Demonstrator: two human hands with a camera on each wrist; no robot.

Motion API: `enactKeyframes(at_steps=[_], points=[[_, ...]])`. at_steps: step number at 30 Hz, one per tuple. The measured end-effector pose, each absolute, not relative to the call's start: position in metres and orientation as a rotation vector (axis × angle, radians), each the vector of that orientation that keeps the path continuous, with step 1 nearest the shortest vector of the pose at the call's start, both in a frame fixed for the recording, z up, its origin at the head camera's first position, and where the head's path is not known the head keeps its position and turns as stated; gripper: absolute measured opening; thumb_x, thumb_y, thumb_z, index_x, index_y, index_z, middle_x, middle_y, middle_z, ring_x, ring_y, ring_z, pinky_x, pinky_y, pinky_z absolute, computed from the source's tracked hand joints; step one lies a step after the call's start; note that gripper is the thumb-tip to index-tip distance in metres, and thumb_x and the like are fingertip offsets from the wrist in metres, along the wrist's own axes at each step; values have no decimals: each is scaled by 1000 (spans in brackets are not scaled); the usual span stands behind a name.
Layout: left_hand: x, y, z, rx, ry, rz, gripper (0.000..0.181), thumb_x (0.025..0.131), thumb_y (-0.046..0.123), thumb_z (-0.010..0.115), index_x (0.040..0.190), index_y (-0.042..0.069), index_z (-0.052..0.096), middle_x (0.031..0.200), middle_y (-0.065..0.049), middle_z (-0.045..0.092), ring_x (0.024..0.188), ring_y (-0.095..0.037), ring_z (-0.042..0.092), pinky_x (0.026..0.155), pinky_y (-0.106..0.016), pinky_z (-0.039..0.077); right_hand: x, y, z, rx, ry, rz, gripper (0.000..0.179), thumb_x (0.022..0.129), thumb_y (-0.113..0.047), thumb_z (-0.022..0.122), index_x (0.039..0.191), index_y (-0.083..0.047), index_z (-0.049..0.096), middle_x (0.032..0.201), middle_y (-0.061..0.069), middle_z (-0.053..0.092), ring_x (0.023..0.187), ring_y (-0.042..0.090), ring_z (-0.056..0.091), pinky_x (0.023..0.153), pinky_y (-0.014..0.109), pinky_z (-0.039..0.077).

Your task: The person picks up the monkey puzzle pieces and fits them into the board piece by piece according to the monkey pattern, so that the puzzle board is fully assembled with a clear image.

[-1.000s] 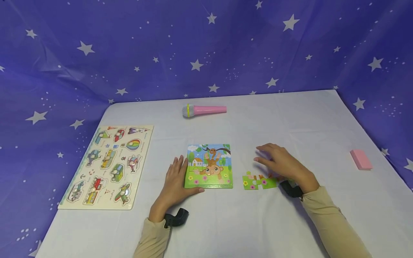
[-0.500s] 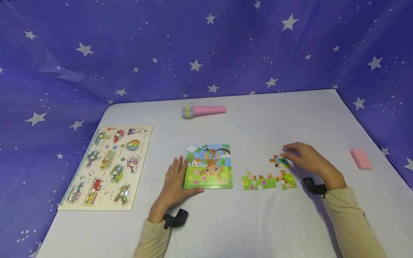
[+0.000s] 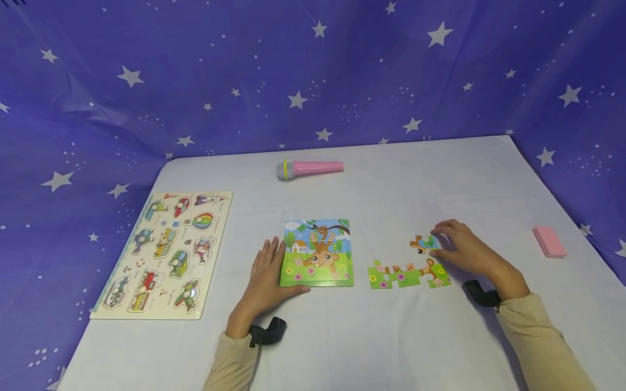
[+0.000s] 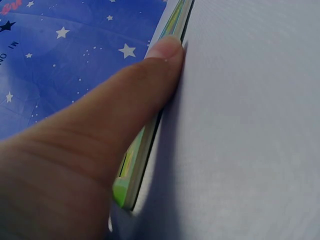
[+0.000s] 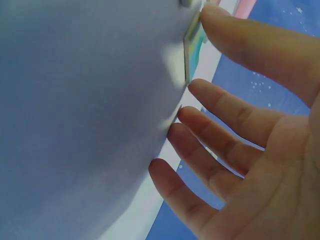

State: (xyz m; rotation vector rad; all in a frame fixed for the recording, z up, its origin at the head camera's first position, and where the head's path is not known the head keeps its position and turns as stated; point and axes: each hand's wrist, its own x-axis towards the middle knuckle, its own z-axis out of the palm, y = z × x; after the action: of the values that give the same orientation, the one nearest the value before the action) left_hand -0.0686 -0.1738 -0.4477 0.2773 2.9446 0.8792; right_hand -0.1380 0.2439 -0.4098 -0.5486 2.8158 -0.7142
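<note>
A square wooden monkey puzzle (image 3: 318, 253) lies in its green-edged frame on the white table. My left hand (image 3: 266, 271) rests against its left side with fingers straight, and the thumb (image 4: 160, 65) lies along the near edge. To the right, my right hand (image 3: 467, 250) has thumb and index finger at opposite edges of a puzzle piece (image 3: 420, 246) showing part of a monkey's face, pinching it at its right end. In the right wrist view the same piece (image 5: 192, 55) sits between those fingertips, the other fingers spread beside it. Several loose pieces (image 3: 408, 278) lie just nearer.
On the left is a cream vehicle peg puzzle board (image 3: 207, 271). A pink toy microphone (image 3: 318, 166) lies at the back, and a pink block (image 3: 549, 241) sits near the right edge. A purple starry cloth (image 3: 264, 76) hangs behind the table (image 3: 352, 342).
My right hand has moved right from over the loose pieces, uncovering them, and its thumb and index finger have come down to the monkey-face piece. My left hand has stayed put.
</note>
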Motion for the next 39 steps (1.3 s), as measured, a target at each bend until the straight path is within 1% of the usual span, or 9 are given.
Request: enactKeyframes(at_steps=[6, 12, 21, 26, 30, 32, 35, 37, 39], points=[[-69, -173, -448, 273, 2941, 888, 109, 64, 54, 73, 144, 3, 18, 153, -15, 11, 142, -32, 2, 114, -50, 6, -137, 243, -412, -541, 2838, -713, 40, 79, -16, 68, 110, 6, 56, 123, 25, 42, 117, 44, 34, 96, 60, 30], [-69, -173, -449, 270, 2940, 882, 110, 64, 54, 73, 144, 3, 18, 153, -15, 10, 142, -31, 2, 114, -49, 5, -137, 242, -414, -505, 2862, -784, 39, 76, -11, 68, 106, 6, 51, 114, 25, 48, 111, 43, 39, 93, 57, 31], [-69, -173, -449, 271, 2944, 886, 110, 64, 54, 73, 144, 3, 18, 153, -16, 10, 142, -32, 2, 114, -50, 5, -135, 241, -415, -529, 2915, -840, 35, 74, -8, 72, 100, 0, 50, 93, 16, 59, 86, 29, 56, 74, 42, 45], [-69, -173, -449, 284, 2957, 898, 110, 63, 53, 74, 144, 2, 20, 152, -17, 11, 141, -33, 4, 113, -52, 7, -136, 242, -418, -545, 2941, -831, 31, 74, -4, 70, 98, -3, 50, 80, 6, 59, 72, 11, 52, 62, 26, 44], [-69, -173, -450, 299, 2977, 902, 109, 63, 52, 75, 143, 1, 21, 151, -19, 13, 141, -36, 6, 112, -53, 9, -136, 242, -419, -581, 2948, -858, 29, 75, -1, 67, 98, -4, 50, 78, 4, 58, 68, 2, 49, 58, 20, 43], [-69, -173, -450, 300, 2975, 904, 109, 63, 52, 75, 143, 1, 21, 151, -19, 13, 141, -35, 6, 112, -53, 8, -136, 242, -419, -602, 2957, -878, 28, 75, 0, 67, 98, -3, 52, 81, 5, 60, 70, 4, 53, 60, 21, 45], [-69, -174, -450, 299, 2971, 908, 109, 63, 52, 75, 143, 1, 21, 151, -19, 13, 141, -35, 5, 112, -53, 8, -135, 241, -419, -616, 2961, -908, 28, 75, 1, 67, 99, -4, 53, 85, 8, 62, 75, 14, 60, 63, 24, 48], [-69, -174, -449, 294, 2963, 914, 109, 63, 52, 75, 143, 1, 21, 151, -19, 12, 141, -35, 5, 113, -53, 8, -135, 241, -419, -621, 2955, -928, 29, 76, 0, 68, 102, -3, 54, 87, 9, 62, 77, 20, 62, 65, 26, 50], [-68, -174, -449, 290, 2959, 912, 109, 63, 52, 75, 144, 2, 20, 152, -18, 12, 141, -34, 4, 113, -52, 7, -135, 240, -418, -620, 2942, -945, 33, 77, 0, 68, 106, -4, 54, 86, 8, 61, 77, 22, 62, 65, 26, 50]])
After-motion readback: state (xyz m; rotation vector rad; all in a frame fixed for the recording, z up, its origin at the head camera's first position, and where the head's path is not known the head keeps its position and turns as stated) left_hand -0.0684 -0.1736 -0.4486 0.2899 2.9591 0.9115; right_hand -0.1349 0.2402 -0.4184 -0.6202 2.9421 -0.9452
